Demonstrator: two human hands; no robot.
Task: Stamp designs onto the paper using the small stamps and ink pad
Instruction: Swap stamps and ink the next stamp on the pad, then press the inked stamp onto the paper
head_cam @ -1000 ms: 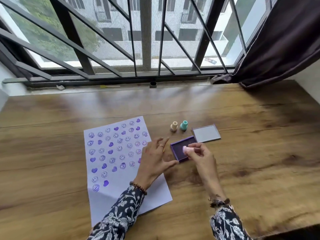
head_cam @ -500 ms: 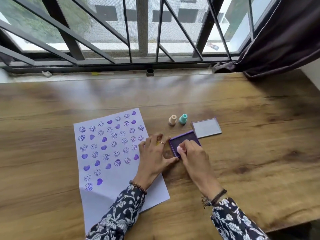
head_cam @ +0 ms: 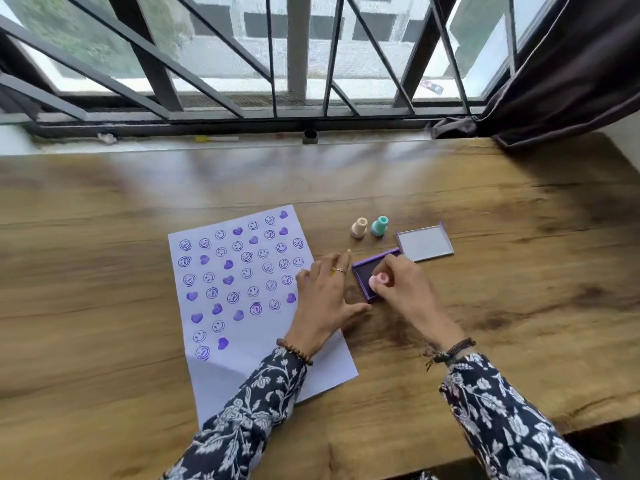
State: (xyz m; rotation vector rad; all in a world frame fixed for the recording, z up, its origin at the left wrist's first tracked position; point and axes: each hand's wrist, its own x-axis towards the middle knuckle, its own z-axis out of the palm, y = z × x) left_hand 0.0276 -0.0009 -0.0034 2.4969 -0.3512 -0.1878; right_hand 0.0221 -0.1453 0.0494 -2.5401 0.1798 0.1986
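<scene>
A white paper [head_cam: 242, 348] lies on the wooden table, covered with several purple smiley and heart prints. My left hand [head_cam: 325, 299] rests flat on the paper's right edge, fingers spread. Just to its right sits the open purple ink pad [head_cam: 363, 271]. My right hand [head_cam: 405, 292] pinches a small pink stamp [head_cam: 377, 281] over the pad's near part. Whether the stamp touches the ink is hidden by my fingers. A peach stamp [head_cam: 359, 228] and a teal stamp [head_cam: 379, 226] stand upright beyond the pad.
The ink pad's lid [head_cam: 425, 242] lies open-side up just right of the pad. A barred window [head_cam: 298, 57] runs along the table's far edge, with a dark curtain [head_cam: 568, 64] bunched at the right. The table's near edge [head_cam: 415, 469] is close to my sleeves.
My right hand has shifted slightly toward the pad's near edge with the pink stamp. The left hand stays on the paper. The camera has tilted down a little.
</scene>
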